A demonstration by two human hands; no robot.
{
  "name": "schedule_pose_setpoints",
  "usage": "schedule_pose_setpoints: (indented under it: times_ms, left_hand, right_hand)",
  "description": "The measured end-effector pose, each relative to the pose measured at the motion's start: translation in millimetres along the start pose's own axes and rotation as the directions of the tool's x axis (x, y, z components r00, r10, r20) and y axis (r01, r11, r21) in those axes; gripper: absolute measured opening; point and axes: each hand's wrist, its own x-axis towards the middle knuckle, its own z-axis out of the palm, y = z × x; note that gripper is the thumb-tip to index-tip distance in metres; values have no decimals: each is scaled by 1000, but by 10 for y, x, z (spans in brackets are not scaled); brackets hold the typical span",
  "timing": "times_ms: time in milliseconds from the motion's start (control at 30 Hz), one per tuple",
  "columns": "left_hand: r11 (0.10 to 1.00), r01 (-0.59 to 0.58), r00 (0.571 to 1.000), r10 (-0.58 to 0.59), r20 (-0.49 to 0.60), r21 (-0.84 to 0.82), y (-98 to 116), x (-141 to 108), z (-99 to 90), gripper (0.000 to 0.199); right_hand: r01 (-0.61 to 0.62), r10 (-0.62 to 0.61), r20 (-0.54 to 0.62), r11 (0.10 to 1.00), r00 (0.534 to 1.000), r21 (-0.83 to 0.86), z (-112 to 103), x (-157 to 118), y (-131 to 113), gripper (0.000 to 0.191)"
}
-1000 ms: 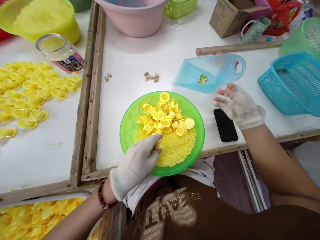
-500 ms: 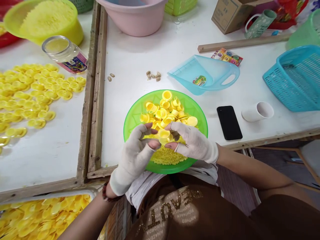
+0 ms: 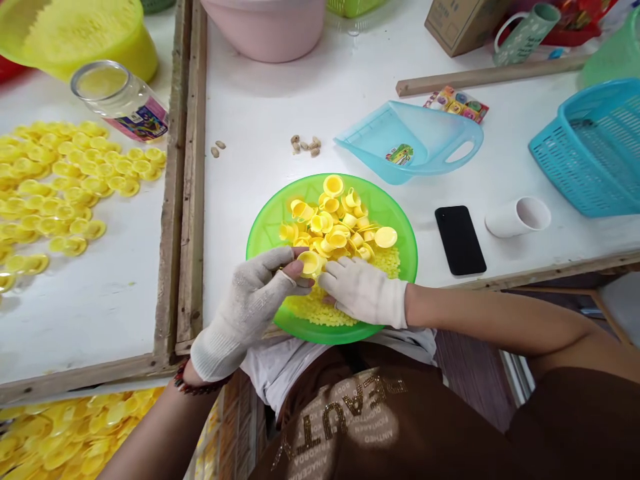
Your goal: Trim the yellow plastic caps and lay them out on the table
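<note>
A small yellow toy cup [image 3: 311, 264] is pinched between the thumb and fingers of my left hand [image 3: 255, 297], over the left part of a green plastic basin [image 3: 270, 223]. My right hand [image 3: 363, 290] reaches palm-down into the small yellow pieces [image 3: 320, 310] at the near side of the basin. Its fingertips are buried or hidden there, so I cannot see what they hold. Both hands wear white fingerless-tipped gloves. Behind them, a heap of yellow toy cups and saucers [image 3: 335, 223] fills the basin's far half.
Beyond the basin lie a blue scoop [image 3: 400, 170] and several peanuts [image 3: 306, 145]. To the right are a black phone [image 3: 460, 240], a white paper cup [image 3: 505, 221] and a blue basket [image 3: 585, 173]. Wooden rails [image 3: 173, 200] divide the table; yellow pieces [image 3: 65, 187] spread on the left.
My hands were together around the yellow cup. Now the left holds the cup alone, slightly further left, and the right has dropped into the small yellow pieces.
</note>
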Motion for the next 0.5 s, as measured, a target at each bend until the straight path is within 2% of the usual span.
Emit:
schedule_pose_setpoints:
  times_ms: [100, 167, 200, 267, 333, 400, 433, 500]
  left_hand:
    - [993, -32, 999, 33, -5, 115, -47, 6, -18, 35]
    - [990, -36, 999, 38, -17, 137, -94, 16, -15, 31]
    - [991, -34, 999, 36, -15, 126, -117, 25, -6, 29]
    - [995, -34, 999, 33, 7, 94, -154, 53, 28, 25]
    - [996, -50, 998, 47, 46, 75, -167, 91, 87, 22]
    - [996, -58, 995, 52, 89, 61, -156, 132, 167, 20]
    - [997, -53, 992, 46, 115, 57, -145, 150, 210, 20]
    - [998, -35, 986, 28, 163, 42, -121, 176, 291, 22]
  right_hand:
    - [-34, 26, 43, 977, 999, 211, 18, 47, 43, 22]
    - [-48, 84, -56, 883, 995, 467, -5, 48, 117, 22]
    - [-25, 135, -137, 795, 981, 606, -34, 45, 152, 25]
    - [82, 275, -271, 548, 922, 833, -122, 47, 195, 33]
    - [197, 392, -287, 255, 874, 947, -231, 68, 186, 39]
    - [285, 443, -257, 4, 859, 959, -326, 114, 135, 41]
    - [326, 461, -256, -77, 850, 942, -361, 143, 102, 42]
    - [396, 498, -278, -149, 822, 906, -396, 199, 42, 43]
